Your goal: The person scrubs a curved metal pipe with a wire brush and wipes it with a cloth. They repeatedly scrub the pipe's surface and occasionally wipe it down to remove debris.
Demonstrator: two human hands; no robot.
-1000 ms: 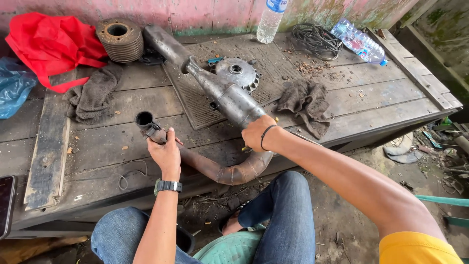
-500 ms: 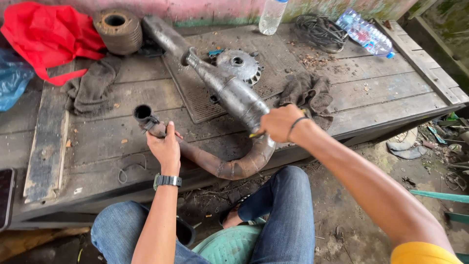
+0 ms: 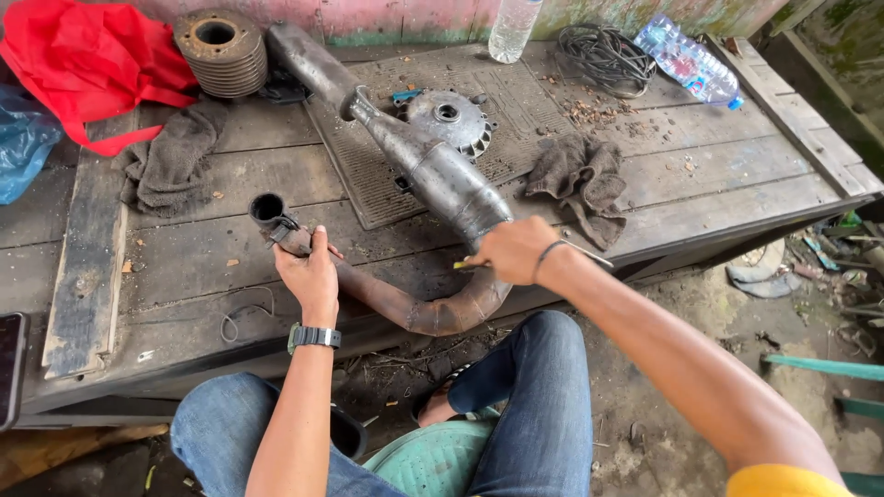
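A long rusty exhaust pipe point(image 3: 433, 175) lies across the wooden bench point(image 3: 184, 267), its curved end hanging over the front edge. My left hand point(image 3: 308, 276), with a watch on the wrist, grips the pipe just behind its open round mouth point(image 3: 268, 208). My right hand point(image 3: 511, 248) is closed on a thin metal tool point(image 3: 589, 254) with a yellowish tip, held against the pipe where the fat body meets the bend. I am seated in blue jeans with my knees under the bench edge.
On the bench are a finned engine cylinder point(image 3: 219, 51), a round toothed metal part point(image 3: 448, 118) on a ribbed mat, two dirty rags point(image 3: 580, 179), red cloth point(image 3: 87, 64), a coil of cable point(image 3: 603, 57) and two plastic bottles point(image 3: 686, 60). A phone point(image 3: 11, 364) lies far left.
My right hand has shifted from the top of the pipe's bend to its side, with the thin tool now showing. My left hand has kept its grip near the mouth.
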